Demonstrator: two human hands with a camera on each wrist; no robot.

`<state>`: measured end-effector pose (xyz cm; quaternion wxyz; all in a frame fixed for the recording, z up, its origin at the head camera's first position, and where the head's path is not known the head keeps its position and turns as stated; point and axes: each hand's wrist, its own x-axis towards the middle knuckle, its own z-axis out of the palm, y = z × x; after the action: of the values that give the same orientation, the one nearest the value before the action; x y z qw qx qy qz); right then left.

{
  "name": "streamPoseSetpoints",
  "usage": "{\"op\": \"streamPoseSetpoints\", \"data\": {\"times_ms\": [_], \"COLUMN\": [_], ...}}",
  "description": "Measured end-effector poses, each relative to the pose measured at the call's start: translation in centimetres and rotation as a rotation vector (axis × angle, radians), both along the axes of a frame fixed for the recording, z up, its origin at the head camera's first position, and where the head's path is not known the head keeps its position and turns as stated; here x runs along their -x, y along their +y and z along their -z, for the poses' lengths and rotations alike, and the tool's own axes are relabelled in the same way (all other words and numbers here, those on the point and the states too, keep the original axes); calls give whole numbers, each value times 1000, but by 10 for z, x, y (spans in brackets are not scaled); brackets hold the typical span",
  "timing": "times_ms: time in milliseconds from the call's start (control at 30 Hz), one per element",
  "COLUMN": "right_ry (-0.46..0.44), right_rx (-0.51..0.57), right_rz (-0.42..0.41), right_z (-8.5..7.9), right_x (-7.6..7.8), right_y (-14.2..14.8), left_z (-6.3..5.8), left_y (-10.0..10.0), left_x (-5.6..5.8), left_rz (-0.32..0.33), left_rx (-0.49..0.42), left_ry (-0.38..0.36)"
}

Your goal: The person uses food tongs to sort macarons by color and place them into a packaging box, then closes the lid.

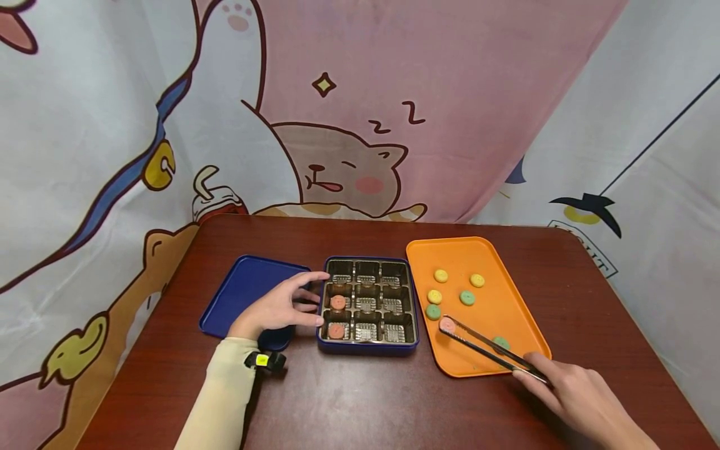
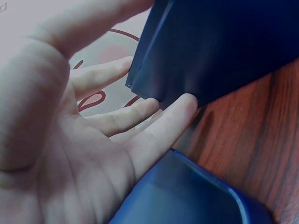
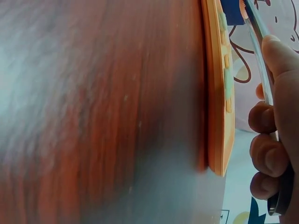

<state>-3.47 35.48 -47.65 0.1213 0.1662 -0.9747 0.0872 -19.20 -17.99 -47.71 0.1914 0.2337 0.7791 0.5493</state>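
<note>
My left hand [image 1: 281, 305] touches the left side of a blue tin box [image 1: 368, 349] with extended fingertips; in the left wrist view its fingers [image 2: 175, 119] lie against the dark blue wall. The box has a divided insert, with pink button-like cookies [image 1: 338, 302] in the left compartments of the middle and front rows. My right hand [image 1: 579, 390] grips metal tongs [image 1: 484, 347]. Between the tong tips is another pink cookie [image 1: 447, 324], seemingly raised over the orange tray [image 1: 478, 369]. Yellow cookies [image 1: 441, 275] and green cookies [image 1: 467, 298] lie on that tray.
A blue lid [image 1: 242, 281] lies left of the box, partly hidden behind my left hand. The orange tray stands close against the box's right side. Everything rests on a brown wooden table [image 1: 360, 400], with a cartoon-printed cloth [image 1: 478, 94] behind it.
</note>
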Motion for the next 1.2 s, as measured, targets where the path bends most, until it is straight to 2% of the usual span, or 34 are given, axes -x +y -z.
{"op": "streamPoseSetpoints", "data": {"times_ms": [233,400,767,1200], "right_ry": [18,64,109,79], "right_rx": [16,27,47,15], "right_rz": [-10,-54,-110,-112], "right_z": [-2,-5,-6,-13], "right_x": [7,15,31,53], "right_y": [-8,-15,-34,-60], "left_z": [-1,-1,1,2], "left_y": [-1,-2,-1,-2], "left_x": [1,2,3,2], "left_rz": [0,1,3,11], "left_rx": [7,9,8,0], "left_ry": [5,6,3,5]}}
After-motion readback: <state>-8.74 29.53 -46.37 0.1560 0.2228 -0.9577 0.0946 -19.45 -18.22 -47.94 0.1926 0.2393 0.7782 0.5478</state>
